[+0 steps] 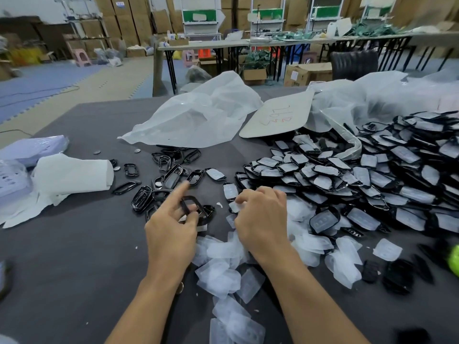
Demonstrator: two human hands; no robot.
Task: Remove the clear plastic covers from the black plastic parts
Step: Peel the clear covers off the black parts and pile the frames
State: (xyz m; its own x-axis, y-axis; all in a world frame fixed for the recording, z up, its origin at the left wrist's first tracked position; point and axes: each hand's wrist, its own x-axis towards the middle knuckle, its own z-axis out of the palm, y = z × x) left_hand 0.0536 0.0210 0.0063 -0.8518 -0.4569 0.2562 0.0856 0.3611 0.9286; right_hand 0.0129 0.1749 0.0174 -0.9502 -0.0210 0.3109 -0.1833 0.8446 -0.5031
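frame (192, 207) sits pinched in left hand (171, 229); right hand (263, 219) pinches clear cover (234, 207); covered parts (347, 180) pile just right of it.

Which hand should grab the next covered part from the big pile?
Probably the right. The right hand sits at the edge of the covered-parts pile, though it pinches a clear cover to drop first. The left hand grips a stripped black frame, farther from the pile.

black parts (372, 175), clear covers (218, 276), grey table (74, 256)
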